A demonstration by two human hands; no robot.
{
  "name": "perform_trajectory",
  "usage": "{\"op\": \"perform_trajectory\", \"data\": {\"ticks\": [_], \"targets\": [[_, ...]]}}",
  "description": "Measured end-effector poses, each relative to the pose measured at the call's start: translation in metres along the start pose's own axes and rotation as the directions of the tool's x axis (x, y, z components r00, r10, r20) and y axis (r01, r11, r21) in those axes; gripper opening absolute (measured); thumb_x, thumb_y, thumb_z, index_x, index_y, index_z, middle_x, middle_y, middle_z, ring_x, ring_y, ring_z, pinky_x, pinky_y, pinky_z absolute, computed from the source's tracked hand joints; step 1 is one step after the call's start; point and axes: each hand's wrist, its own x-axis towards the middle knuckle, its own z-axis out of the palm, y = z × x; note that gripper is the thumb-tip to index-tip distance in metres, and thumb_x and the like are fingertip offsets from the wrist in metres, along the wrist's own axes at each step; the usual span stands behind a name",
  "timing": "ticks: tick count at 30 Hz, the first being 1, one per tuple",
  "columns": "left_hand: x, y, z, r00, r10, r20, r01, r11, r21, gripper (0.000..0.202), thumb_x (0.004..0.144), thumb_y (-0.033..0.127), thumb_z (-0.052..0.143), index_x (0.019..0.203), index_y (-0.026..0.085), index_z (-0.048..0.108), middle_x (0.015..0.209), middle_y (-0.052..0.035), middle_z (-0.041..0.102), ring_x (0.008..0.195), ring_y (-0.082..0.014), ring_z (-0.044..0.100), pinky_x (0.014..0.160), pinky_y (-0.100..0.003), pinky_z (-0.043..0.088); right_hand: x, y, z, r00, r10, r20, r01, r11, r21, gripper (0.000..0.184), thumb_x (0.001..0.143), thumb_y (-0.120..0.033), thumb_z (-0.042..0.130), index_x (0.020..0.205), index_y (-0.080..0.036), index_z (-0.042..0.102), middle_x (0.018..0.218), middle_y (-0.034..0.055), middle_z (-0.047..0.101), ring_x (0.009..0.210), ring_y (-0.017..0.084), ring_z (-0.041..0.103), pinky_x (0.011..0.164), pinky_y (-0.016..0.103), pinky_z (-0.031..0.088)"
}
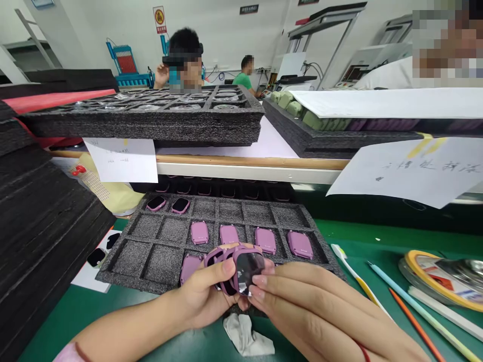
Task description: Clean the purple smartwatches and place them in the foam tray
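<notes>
My left hand (pixel 206 296) grips a pink watch housing (pixel 222 259) from the left, thumb on top. My right hand (pixel 313 311) pinches a dark glossy screen piece (pixel 248 269) against that housing from the right. Both hands hover over the near edge of a black foam tray (pixel 151 256) on the green table. Several pink housings (pixel 265 240) lie in the tray's middle row. Two pink pieces with dark screens (pixel 180 205) sit in its far left cells.
A crumpled grey cloth (pixel 247 337) lies just below my hands. Sticks and a toothbrush (pixel 354 274) lie to the right, beside a tape roll (pixel 441 276). Black foam stacks (pixel 41 221) rise at left. A shelf holds more foam trays (pixel 151 118). People sit beyond.
</notes>
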Motion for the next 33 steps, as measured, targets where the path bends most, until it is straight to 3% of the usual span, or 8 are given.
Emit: {"op": "perform_trajectory", "data": {"ticks": [2, 5, 8, 12, 17, 23, 28, 33], "targets": [[0.001, -0.001, 0.001, 0.999, 0.026, -0.028, -0.025, 1.0, 0.016, 0.05, 0.066, 0.046, 0.092, 0.102, 0.015, 0.076, 0.084, -0.0045, 0.073, 0.065, -0.009, 0.063, 0.057, -0.016, 0.049, 0.004, 0.004, 0.005, 0.998, -0.036, -0.056, 0.033, 0.997, -0.063, 0.028, 0.092, -0.011, 0.069, 0.118, -0.022, 0.068, 0.101, 0.0025, 0.079, 0.091, 0.02, 0.073, 0.083, 0.03, 0.062], [0.002, -0.004, 0.002, 0.995, 0.079, -0.055, -0.078, 0.996, 0.034, 0.043, 0.067, 0.038, 0.093, 0.1, 0.019, 0.075, 0.074, 0.0002, 0.069, 0.06, -0.0081, 0.06, 0.06, -0.017, 0.048, 0.006, 0.008, 0.018, 0.993, 0.059, -0.099, -0.068, 0.994, -0.09, 0.043, 0.091, -0.026, 0.075, 0.132, -0.022, 0.06, 0.086, 0.0029, 0.073, 0.074, 0.019, 0.066, 0.069, 0.033, 0.058], [0.003, -0.005, 0.003, 0.989, 0.113, -0.092, -0.109, 0.993, 0.046, 0.04, 0.065, 0.036, 0.095, 0.095, 0.018, 0.075, 0.074, -0.0001, 0.071, 0.063, -0.0089, 0.062, 0.062, -0.017, 0.049, 0.005, 0.01, 0.026, 0.976, 0.209, -0.054, -0.206, 0.977, 0.055, 0.046, 0.092, -0.027, 0.073, 0.134, -0.024, 0.056, 0.082, -0.0001, 0.066, 0.071, 0.017, 0.063, 0.066, 0.03, 0.056], [0.002, -0.005, -0.001, 0.987, 0.088, -0.132, -0.088, 0.996, 0.006, 0.044, 0.07, 0.048, 0.09, 0.097, 0.015, 0.079, 0.081, -0.0054, 0.076, 0.078, -0.014, 0.07, 0.069, -0.018, 0.054, 0.006, 0.015, 0.025, 0.946, 0.319, -0.06, -0.295, 0.922, 0.249, 0.054, 0.08, -0.022, 0.083, 0.127, -0.029, 0.058, 0.098, 0.0006, 0.069, 0.086, 0.019, 0.066, 0.077, 0.03, 0.057], [0.002, -0.004, -0.006, 0.999, 0.041, -0.027, -0.042, 0.999, -0.02, 0.044, 0.073, 0.05, 0.087, 0.098, 0.015, 0.081, 0.088, -0.0115, 0.08, 0.068, -0.0153, 0.072, 0.046, -0.014, 0.041, 0.01, 0.019, 0.022, 0.953, 0.299, -0.055, -0.282, 0.938, 0.202, 0.055, 0.077, -0.013, 0.083, 0.125, -0.026, 0.061, 0.101, 0.001, 0.07, 0.088, 0.019, 0.064, 0.079, 0.031, 0.055], [0.003, -0.005, -0.006, 0.999, 0.042, 0.002, -0.042, 0.999, -0.024, 0.044, 0.073, 0.051, 0.087, 0.094, 0.013, 0.082, 0.085, -0.0119, 0.08, 0.072, -0.0154, 0.075, 0.046, -0.011, 0.043, 0.009, 0.016, 0.025, 0.975, 0.211, -0.071, -0.196, 0.965, 0.175, 0.056, 0.084, -0.014, 0.076, 0.134, -0.026, 0.053, 0.114, 0.0021, 0.073, 0.1, 0.019, 0.066, 0.093, 0.035, 0.053], [0.003, -0.005, -0.004, 0.996, 0.044, -0.075, -0.043, 0.999, 0.015, 0.041, 0.074, 0.047, 0.086, 0.097, 0.013, 0.079, 0.085, -0.0104, 0.08, 0.073, -0.0164, 0.076, 0.056, -0.015, 0.054, 0.011, 0.019, 0.009, 0.981, 0.186, -0.052, -0.185, 0.983, 0.02, 0.048, 0.086, -0.018, 0.071, 0.132, -0.024, 0.059, 0.112, 0.0056, 0.074, 0.102, 0.022, 0.068, 0.092, 0.039, 0.055], [0.003, -0.002, -0.004, 0.995, 0.023, -0.099, -0.023, 1.0, 0.002, 0.035, 0.079, 0.039, 0.085, 0.106, 0.018, 0.075, 0.103, -0.0106, 0.081, 0.088, -0.0202, 0.078, 0.062, -0.016, 0.056, 0.002, 0.071, -0.022, 0.899, 0.404, -0.167, -0.428, 0.892, -0.148, 0.03, 0.086, -0.033, 0.071, 0.113, -0.021, 0.07, 0.108, 0.009, 0.073, 0.097, 0.026, 0.071, 0.088, 0.043, 0.058]]}}
